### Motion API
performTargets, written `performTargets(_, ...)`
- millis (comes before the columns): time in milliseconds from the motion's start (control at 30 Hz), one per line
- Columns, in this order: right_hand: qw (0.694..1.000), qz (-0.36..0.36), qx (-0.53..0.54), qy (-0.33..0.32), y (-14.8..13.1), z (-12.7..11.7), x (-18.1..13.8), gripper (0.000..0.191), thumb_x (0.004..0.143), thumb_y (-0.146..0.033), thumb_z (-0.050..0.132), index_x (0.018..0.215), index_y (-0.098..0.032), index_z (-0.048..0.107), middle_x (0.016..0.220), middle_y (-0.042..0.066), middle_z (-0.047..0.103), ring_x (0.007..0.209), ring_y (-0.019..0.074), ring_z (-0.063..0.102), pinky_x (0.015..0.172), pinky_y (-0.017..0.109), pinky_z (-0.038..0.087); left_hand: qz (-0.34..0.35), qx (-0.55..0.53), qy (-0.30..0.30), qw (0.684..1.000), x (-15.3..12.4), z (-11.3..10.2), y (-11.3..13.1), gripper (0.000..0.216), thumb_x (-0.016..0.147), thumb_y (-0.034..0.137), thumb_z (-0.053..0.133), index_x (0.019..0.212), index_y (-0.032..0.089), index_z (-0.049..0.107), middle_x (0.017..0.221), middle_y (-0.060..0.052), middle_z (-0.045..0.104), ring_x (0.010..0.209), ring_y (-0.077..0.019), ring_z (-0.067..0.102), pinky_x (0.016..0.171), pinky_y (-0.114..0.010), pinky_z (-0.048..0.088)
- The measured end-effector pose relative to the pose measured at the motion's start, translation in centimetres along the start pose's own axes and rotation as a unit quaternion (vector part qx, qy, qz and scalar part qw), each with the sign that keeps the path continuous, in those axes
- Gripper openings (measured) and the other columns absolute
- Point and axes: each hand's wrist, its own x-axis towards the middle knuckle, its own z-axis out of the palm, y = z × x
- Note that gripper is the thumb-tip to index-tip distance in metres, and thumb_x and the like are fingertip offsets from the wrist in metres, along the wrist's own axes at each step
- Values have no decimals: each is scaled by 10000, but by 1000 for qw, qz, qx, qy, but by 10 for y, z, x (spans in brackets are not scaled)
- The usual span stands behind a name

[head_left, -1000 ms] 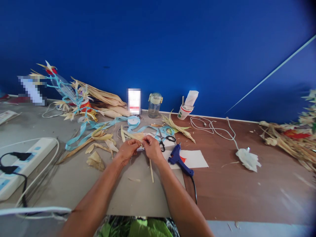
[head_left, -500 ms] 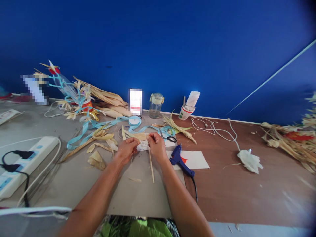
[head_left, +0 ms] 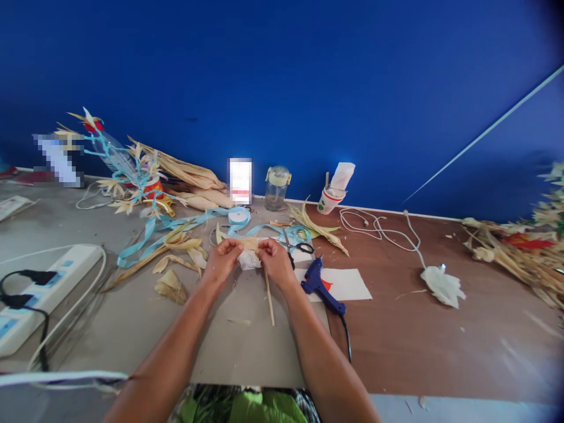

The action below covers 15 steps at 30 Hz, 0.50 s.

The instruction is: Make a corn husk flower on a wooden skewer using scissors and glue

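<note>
Between my two hands, at the middle of the table, is a short pale strip of corn husk. My left hand pinches its left end between thumb and fingers. At the other end, my right hand pinches the strip too. A thin pale stick slants down toward me from below my right hand; whether the fingers touch it I cannot tell. White paper lies beneath the strip, partly hidden by the hands. Dark-handled scissors lie just beyond my right hand.
A blue glue gun rests on white card to the right. Dried husks and blue ribbon lie left. Behind stand a jar and a paper cup. A power strip sits at the left.
My left hand has shifted up and its fingers now meet the husk strip's left end. The strip sits level between both hands, with more white paper showing below it.
</note>
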Motion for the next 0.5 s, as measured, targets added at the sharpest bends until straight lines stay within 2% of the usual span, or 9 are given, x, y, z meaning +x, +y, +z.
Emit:
performTargets(200, 989, 20, -125, -78, -2, 5, -7, 154, 703, -135, 526, 848, -171, 562, 605, -52, 551, 544, 99, 500, 562, 213, 377, 47, -52, 75, 995, 6, -8, 2, 258, 665, 362, 669, 801, 167, 570, 492, 97, 358, 434, -54, 301, 448, -194, 251)
performTargets(367, 962, -1, -245, -117, -12, 7, -14, 200, 737, -87, 517, 889, -176, 612, 675, -26, 609, 619, 107, 541, 608, 208, 385, 72, -91, 80, 990, 11, -14, -4, 156, 746, 323, 566, 798, 176, 561, 508, 81, 349, 450, -62, 310, 454, -187, 264)
performTargets(500, 937, -47, -316, -137, -14, 11, -19, 197, 769, -104, 519, 889, -187, 651, 758, 10, 673, 689, 129, 573, 649, 216, 393, 75, -94, 57, 991, 12, -16, -6, 96, 729, 267, 551, 748, 173, 556, 499, 71, 362, 446, -61, 317, 451, -182, 259)
